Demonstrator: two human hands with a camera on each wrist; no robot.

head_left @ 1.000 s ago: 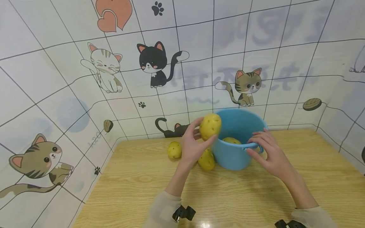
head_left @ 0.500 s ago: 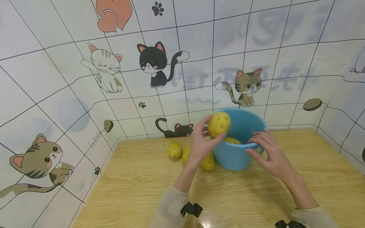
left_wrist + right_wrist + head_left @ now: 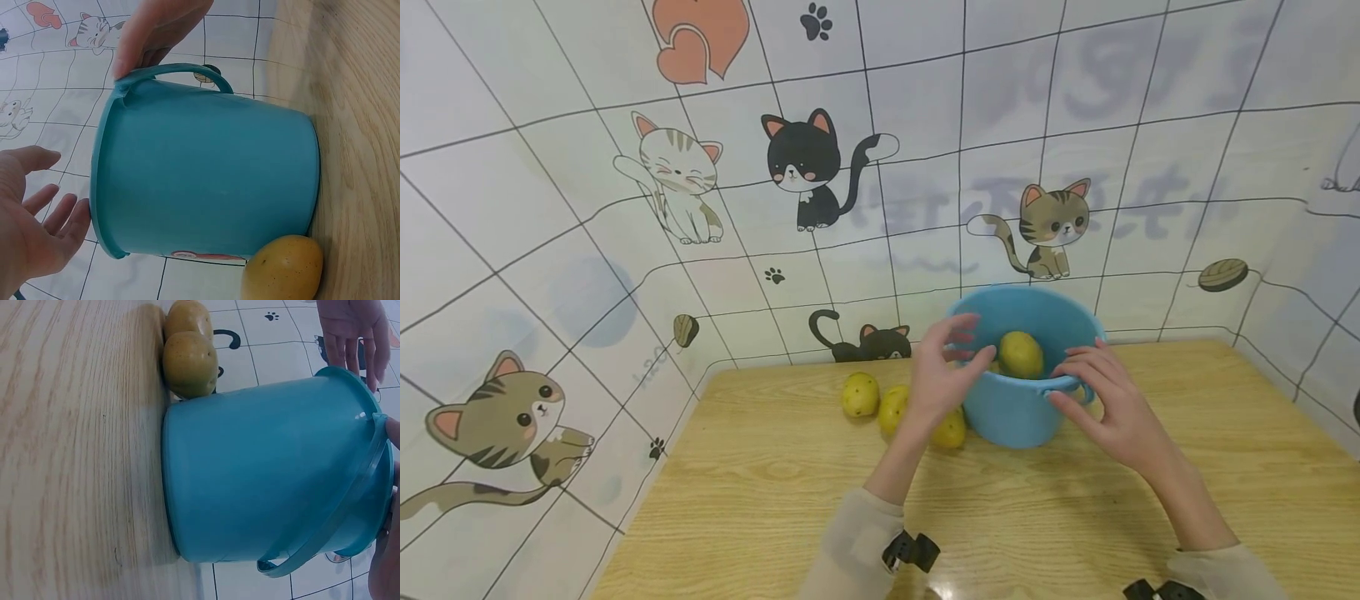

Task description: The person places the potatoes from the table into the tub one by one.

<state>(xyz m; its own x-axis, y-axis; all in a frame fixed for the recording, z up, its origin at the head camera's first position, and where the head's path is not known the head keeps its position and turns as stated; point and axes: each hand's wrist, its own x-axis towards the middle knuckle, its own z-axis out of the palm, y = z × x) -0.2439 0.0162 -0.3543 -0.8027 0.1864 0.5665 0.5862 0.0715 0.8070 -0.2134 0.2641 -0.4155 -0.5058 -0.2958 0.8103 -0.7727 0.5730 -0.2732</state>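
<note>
A blue plastic bucket (image 3: 1011, 408) stands upright on the wooden table. My right hand (image 3: 1108, 408) grips its near right rim by the handle, fingers over the inside and thumb outside. At the left rim is my left hand (image 3: 943, 371), its fingers loosely spread with nothing between them. A yellow potato (image 3: 1021, 356) shows within the bucket's mouth, just right of that hand, and a bit of another shows beside it. In the left wrist view the left hand's (image 3: 44, 215) fingertips are right at the rim.
Left of the bucket several potatoes lie on the table: one potato (image 3: 860, 395) farthest left, another potato (image 3: 892, 410) partly behind my left forearm, and a potato (image 3: 950, 429) close against the bucket. A cat-print tiled wall (image 3: 917, 167) rises behind the table (image 3: 760, 483).
My left hand has carried a potato rightward to over the bucket and let go of it; the potato is now inside the bucket's mouth. My right hand has stayed on the rim.
</note>
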